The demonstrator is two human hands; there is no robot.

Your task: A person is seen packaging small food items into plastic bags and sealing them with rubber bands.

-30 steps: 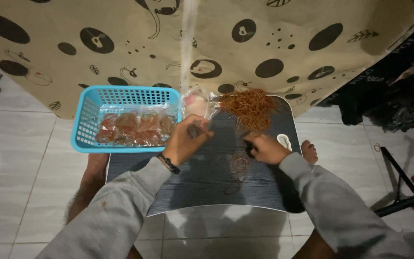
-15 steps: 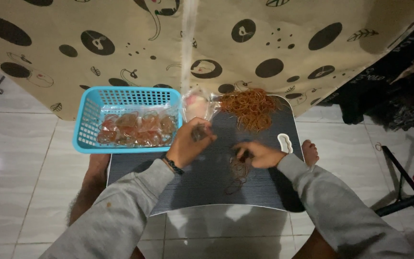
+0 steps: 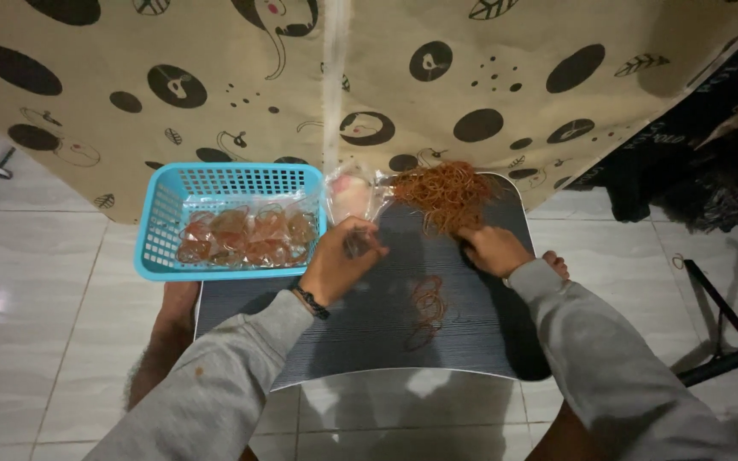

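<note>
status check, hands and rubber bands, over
Left hand pinching small clear bag. Right hand at rubber band pile. Loose bands between hands.

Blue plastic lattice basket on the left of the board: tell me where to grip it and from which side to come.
Grip the blue plastic lattice basket by its left short rim, coming from above and the left. That flared rim is bare, while clear filled packets cover the floor and the left hand works by the right wall. A pinch over the edge should probably hold, since the lattice gives purchase.
</note>
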